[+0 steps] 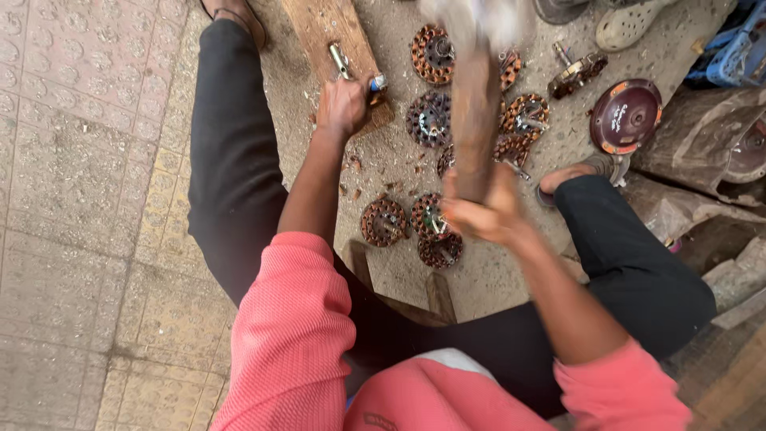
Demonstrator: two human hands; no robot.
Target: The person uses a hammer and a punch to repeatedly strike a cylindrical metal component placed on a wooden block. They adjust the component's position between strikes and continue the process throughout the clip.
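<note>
My right hand (487, 211) grips the wooden handle of a hammer (475, 112), raised and blurred, its head near the top edge. My left hand (343, 105) is closed around a small tool with a blue end (377, 82), pressed on a wooden plank (319, 24). A small metal piece (341, 61) lies on the plank just beyond that hand. Several round rusty motor stators with copper windings (429, 118) lie on the concrete between my legs, one (384, 222) close under my right hand.
A dark red round motor cover (625, 116) lies at the right, by my sandalled foot (576, 172). Another person's pale shoe (630, 24) is at the top. Blue plastic (738, 56) and a sack (702, 136) sit far right. Paving tiles (80, 199) cover the left.
</note>
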